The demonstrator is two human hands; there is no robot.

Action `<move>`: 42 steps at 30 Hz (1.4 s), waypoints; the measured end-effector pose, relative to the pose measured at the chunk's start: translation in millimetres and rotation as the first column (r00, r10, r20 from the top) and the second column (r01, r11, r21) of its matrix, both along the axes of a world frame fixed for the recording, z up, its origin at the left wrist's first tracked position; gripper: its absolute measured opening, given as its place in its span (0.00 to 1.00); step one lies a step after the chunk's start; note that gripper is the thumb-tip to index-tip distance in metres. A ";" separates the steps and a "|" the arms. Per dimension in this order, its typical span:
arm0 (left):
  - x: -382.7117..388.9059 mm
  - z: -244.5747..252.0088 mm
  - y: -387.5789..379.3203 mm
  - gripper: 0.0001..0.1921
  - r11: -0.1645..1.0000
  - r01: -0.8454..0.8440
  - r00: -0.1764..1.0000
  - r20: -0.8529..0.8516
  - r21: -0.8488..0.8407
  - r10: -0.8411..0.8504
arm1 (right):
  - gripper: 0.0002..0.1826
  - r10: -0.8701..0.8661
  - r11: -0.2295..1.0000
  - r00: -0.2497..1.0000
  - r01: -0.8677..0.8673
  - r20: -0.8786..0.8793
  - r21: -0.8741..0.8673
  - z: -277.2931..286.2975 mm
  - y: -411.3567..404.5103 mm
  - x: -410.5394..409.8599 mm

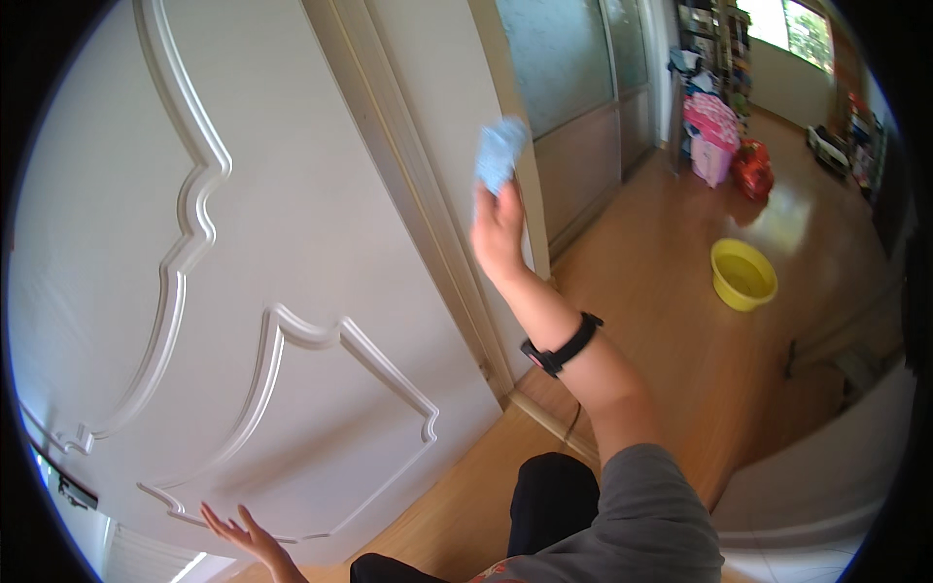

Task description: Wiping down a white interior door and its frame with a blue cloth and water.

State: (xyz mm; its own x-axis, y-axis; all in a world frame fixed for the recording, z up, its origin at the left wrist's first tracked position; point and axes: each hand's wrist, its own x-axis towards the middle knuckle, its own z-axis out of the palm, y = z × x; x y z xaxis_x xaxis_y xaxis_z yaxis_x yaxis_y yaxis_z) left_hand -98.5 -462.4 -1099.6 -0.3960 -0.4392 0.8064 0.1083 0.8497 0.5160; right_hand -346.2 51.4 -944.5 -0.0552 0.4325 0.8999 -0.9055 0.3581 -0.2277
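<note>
A light blue cloth (500,151), slightly blurred, is held in the fingers of my right hand (498,229), which is raised beside the door frame (430,175). A black band (563,345) circles my right forearm. My left hand (244,535) is low at the left, its fingers apart and nothing in it, close to the bottom of a white door (291,248) with raised moulding. Whether the left fingers touch the door, I cannot tell.
On the wooden floor (641,313) stands a yellow plastic basin (743,275), right of my right arm. Farther back are a pink bin (711,160) heaped with clothes and a red plastic bag (753,169). Glass-panelled sliding doors (561,65) stand beyond the door frame.
</note>
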 end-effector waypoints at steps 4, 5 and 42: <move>-47.1 36.8 91.4 0.36 0.963 0.063 0.998 0.047 -0.261 -0.052 | 0.20 -0.355 0.861 0.933 0.348 -0.050 0.371 94.3 -17.6 -59.4; -57.4 42.6 112.5 0.37 0.963 0.088 0.995 0.066 -0.256 -0.073 | 0.19 -0.388 0.830 0.919 0.379 -0.064 0.410 96.6 -20.6 -73.5; -102.7 39.3 208.5 0.63 0.967 -0.205 0.973 0.076 -0.152 0.218 | 0.22 -0.246 0.878 0.937 0.107 0.248 0.466 -108.8 30.3 -36.1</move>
State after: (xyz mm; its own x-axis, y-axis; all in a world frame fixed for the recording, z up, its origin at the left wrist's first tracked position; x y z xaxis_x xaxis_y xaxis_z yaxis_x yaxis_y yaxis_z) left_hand -201.2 -253.9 -1060.2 -0.3815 -0.4045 0.8312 -0.1242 0.9134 0.3876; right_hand -382.3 81.8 -1053.3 -0.3044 0.0249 0.9522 -0.7343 0.6306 -0.2512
